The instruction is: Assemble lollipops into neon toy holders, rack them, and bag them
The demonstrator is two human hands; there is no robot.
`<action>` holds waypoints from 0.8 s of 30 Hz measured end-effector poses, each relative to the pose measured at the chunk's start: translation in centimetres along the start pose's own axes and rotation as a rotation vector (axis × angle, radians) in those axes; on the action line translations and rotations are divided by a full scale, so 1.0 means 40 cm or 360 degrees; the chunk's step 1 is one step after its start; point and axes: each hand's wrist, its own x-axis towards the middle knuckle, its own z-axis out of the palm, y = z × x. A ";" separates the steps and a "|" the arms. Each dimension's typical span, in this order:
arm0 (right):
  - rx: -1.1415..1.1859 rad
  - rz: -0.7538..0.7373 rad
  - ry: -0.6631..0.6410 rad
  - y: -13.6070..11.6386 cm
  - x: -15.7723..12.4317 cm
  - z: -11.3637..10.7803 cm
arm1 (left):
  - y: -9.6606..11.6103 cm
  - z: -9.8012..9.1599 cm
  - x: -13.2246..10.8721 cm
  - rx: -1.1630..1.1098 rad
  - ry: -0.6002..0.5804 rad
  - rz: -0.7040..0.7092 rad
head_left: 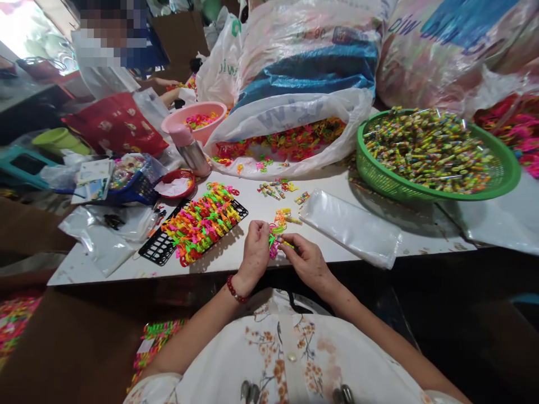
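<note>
Over the table's front edge my left hand (256,247) is closed, pinching small pink and green plastic pieces (273,247). My right hand (306,261) meets it from the right, its thumb and forefinger closed on a thin, yellow-banded stick (287,243), perhaps a wrapped candy tube. The two held things touch or overlap, and fingers partly hide them. Just beyond lie an orange plastic piece (281,216) and more small striped sticks (269,191). To the left, a black mesh rack (156,247) carries rows of bright plastic pieces (202,224).
Clear plastic bags (351,227) lie at right, below a green basket (433,193) heaped with striped sticks. Behind is an open sack (290,101) of coloured pieces. A flask (189,150), a red dish (177,191) and a pink basin (210,129) stand left; another person (105,73) sits beyond.
</note>
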 end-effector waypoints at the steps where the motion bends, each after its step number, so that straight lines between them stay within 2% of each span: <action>1: -0.0028 -0.0014 0.0008 0.000 -0.001 0.001 | -0.002 -0.001 -0.001 0.0026 -0.0002 0.0003; 8: -0.0112 -0.0184 0.0022 0.007 -0.008 0.005 | -0.010 -0.006 -0.004 0.0282 0.0061 0.0088; 11: -0.0146 -0.0290 0.0054 0.013 -0.012 0.009 | 0.000 -0.008 -0.002 0.0346 0.0044 0.0057; 15: -0.0170 -0.0423 0.0051 0.008 -0.012 0.012 | 0.020 -0.009 -0.003 0.0505 0.0064 0.0121; 19: -0.0124 -0.0384 0.0061 0.002 -0.010 0.018 | 0.022 -0.010 -0.003 0.0557 0.0100 0.0145; 24: -0.0085 -0.0333 0.0044 0.003 -0.016 0.040 | -0.005 -0.015 -0.005 0.0476 0.0166 0.0075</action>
